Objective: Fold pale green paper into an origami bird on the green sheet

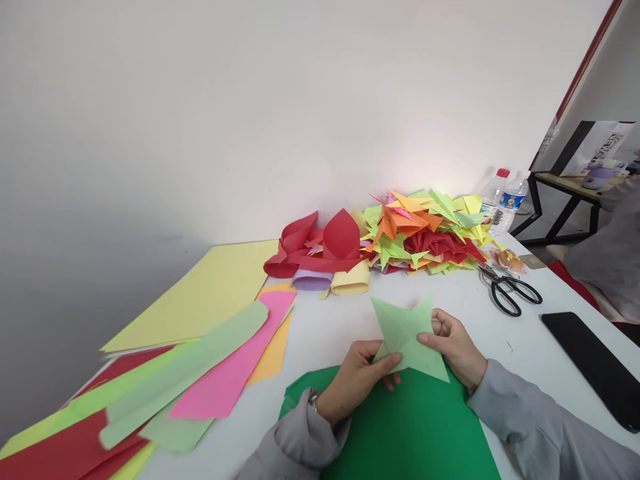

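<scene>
A pale green paper star with pointed corners is held up between my two hands, above a dark green sheet at the table's front. My left hand pinches its lower left side, thumb on top and fingers underneath. On the star's right edge, my right hand grips it with the thumb in front and the fingers curled behind. Faint crease lines show on the star's face. The parts of both hands' fingers behind the paper are hidden.
Coloured paper strips and yellow sheets lie at left. Rolled paper pieces and a heap of folded paper stars stand against the wall. Black-handled scissors, a black phone and plastic bottles are at right. A person's sleeve shows beyond.
</scene>
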Demonstrator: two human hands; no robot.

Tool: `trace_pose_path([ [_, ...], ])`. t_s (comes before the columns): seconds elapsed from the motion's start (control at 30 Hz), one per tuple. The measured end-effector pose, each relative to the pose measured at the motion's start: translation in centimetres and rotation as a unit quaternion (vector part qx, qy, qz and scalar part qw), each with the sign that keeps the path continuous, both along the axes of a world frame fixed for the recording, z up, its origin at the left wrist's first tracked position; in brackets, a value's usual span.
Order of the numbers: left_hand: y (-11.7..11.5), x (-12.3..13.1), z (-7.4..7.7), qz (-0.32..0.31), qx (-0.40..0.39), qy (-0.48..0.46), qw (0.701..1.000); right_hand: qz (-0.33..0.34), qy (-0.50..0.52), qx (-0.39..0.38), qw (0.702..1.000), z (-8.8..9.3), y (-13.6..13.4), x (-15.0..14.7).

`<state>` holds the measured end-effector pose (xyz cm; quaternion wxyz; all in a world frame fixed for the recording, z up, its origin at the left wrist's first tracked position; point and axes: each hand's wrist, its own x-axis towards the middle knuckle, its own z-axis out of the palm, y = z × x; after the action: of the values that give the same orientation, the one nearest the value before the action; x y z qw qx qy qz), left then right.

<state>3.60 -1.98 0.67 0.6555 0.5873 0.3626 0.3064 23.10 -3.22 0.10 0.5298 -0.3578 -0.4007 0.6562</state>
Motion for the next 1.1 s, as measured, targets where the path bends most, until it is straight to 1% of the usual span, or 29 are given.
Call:
trace_pose_path([
  [0.07,-0.1,-0.1,0.1,-0.011,0.002,0.006,1.000,-0.002,0.027,0.000,1.000,0.3,-0.1,0.0],
  [0.13,-0.1,-0.1,0.1,-0.016,0.006,0.017,1.000,0.004,0.032,-0.004,0.999,0.5,-0.2,0.0],
  [0.23,-0.1,0.0,0.0,-0.019,0.009,0.034,0.999,0.067,-0.008,-0.007,0.998,0.5,-0.6,0.2],
  [0.27,-0.1,0.0,-0.1,-0.019,0.010,0.039,0.999,0.083,-0.027,-0.001,0.996,0.4,-0.7,0.2],
  [0.3,-0.1,0.0,-0.2,-0.019,0.010,0.044,0.999,0.085,-0.045,0.007,0.995,0.4,-0.7,0.2],
  [0.4,0.0,0.1,-0.3,-0.015,0.011,0.055,0.998,0.040,-0.084,0.034,0.995,0.3,-0.7,0.1],
  [0.47,0.0,0.2,-0.3,-0.010,0.012,0.060,0.998,0.021,-0.099,0.042,0.994,0.2,-0.6,0.0],
  [0.63,0.0,0.3,-0.5,0.003,0.002,0.058,0.998,-0.035,-0.119,0.037,0.992,0.1,-0.7,-0.3],
  [0.77,0.2,0.4,-0.9,0.022,-0.021,0.043,0.999,-0.079,-0.091,0.000,0.993,0.0,-0.7,-0.3],
  [0.87,0.3,0.5,-1.0,0.038,-0.037,0.026,0.998,-0.096,-0.056,-0.015,0.994,-0.1,-0.5,-0.3],
  [1.1,0.2,0.6,-0.5,0.060,-0.058,-0.003,0.996,-0.138,-0.028,-0.042,0.989,-0.4,-0.3,-0.1],
])
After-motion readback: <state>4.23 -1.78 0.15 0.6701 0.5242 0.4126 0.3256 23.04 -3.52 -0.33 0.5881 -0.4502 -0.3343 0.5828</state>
